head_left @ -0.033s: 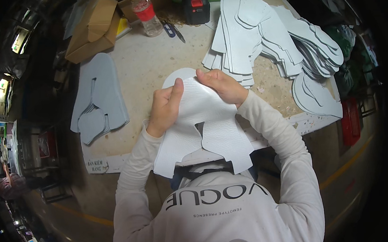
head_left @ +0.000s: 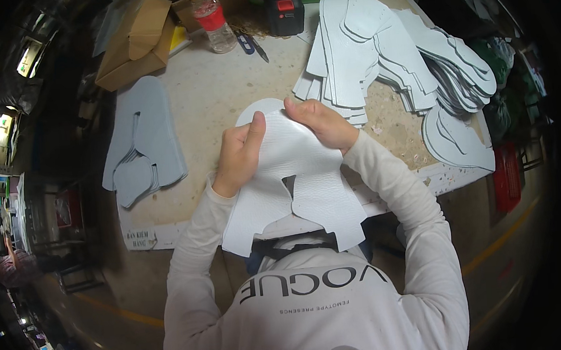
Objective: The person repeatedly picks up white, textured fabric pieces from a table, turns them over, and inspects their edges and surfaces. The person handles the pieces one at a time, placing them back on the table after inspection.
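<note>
Head cam: L hand (head_left: pixel 237 155) and R hand (head_left: pixel 322 126) are both pinched on 1 white pc (head_left: pixel 304 147) w/ bumpy skin. Thumbs lie on top, near the round end; the other fingers go under, so can't tell how hard they press. The pc is in front of the tummy, over the near edge of the table (head_left: pixel 216 95). Its 2 legs hang past that edge, w/ a small slot btw them. A round white tip (head_left: pixel 257 107) pokes out past the thumbs; can't tell if it's the same pc or 1 more under it.

The step looks like holding the pc out by its top. To do it well, I'd pull both sides the same, nice & soft, b/c a hard tug might stretch or crease it. Thumbs should stay light so they leave no dents. Best to tip it a bit so light runs over the bumps, & let the legs hang free, not rub on the edge.

Grey stack (head_left: pixel 156 122) is to the left, white pile (head_left: pixel 350 59) to the right, well apart, so don't mix 'em. Blue cutter (head_left: pixel 245 44) is at the back, near the bottle (head_left: pixel 215 27); elbows & pc should stay clear of it.
</note>
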`<state>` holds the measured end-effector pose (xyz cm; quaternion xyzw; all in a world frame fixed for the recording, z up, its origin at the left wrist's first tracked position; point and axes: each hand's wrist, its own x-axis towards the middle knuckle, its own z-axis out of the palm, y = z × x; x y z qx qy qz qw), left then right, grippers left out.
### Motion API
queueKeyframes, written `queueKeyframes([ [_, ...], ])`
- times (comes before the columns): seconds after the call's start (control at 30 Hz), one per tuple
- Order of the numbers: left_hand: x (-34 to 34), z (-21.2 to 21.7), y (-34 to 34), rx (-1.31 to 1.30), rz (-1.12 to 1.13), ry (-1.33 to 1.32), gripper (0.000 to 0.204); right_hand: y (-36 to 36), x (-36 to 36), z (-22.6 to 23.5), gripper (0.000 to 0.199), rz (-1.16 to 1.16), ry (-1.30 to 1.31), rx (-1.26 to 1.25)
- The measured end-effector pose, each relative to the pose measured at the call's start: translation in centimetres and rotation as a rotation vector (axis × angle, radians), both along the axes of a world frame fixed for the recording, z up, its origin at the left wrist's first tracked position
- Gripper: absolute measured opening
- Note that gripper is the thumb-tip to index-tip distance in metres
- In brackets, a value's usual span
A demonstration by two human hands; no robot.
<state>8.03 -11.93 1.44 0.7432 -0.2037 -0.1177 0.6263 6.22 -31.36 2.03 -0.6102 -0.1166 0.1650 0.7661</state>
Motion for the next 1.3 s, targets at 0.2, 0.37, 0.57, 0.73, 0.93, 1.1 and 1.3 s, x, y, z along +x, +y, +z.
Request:
queueKeyframes([
  [0.2, 1.0, 1.4, -0.2, -0.088, -0.039, -0.036, 0.036, 0.4, 1.8, 0.6, 0.035, -0.052, -0.127, -0.155],
  [0.37, 2.5, 2.5, -0.1, 0.032, 0.002, -0.071, 0.025, -0.4, 3.2, 2.6, 0.030, -0.043, -0.391, -0.612],
  [0.57, 3.8, 1.2, -0.8, 0.144, 0.118, -0.469, 0.023, 1.1, 5.1, 3.1, 0.038, -0.016, -0.553, -0.856],
  [0.73, 4.7, -0.1, -0.9, 0.022, 0.249, -0.408, 0.028, 2.1, 5.6, 1.5, 0.032, -0.009, -0.223, -0.538],
  [0.93, 5.6, -1.0, 0.2, -0.038, 0.353, -0.222, 0.031, 2.4, 3.9, 0.6, 0.043, 0.112, 0.080, -0.264],
  [1.1, 6.1, -1.5, 0.6, -0.002, 0.404, -0.206, 0.033, 2.5, 1.2, -0.4, 0.050, 0.113, 0.101, -0.167],
  [1.3, 6.1, -1.7, 0.5, 0.004, 0.386, -0.226, 0.032, 1.2, -1.9, -1.1, 0.074, 0.086, 0.120, -0.265],
])
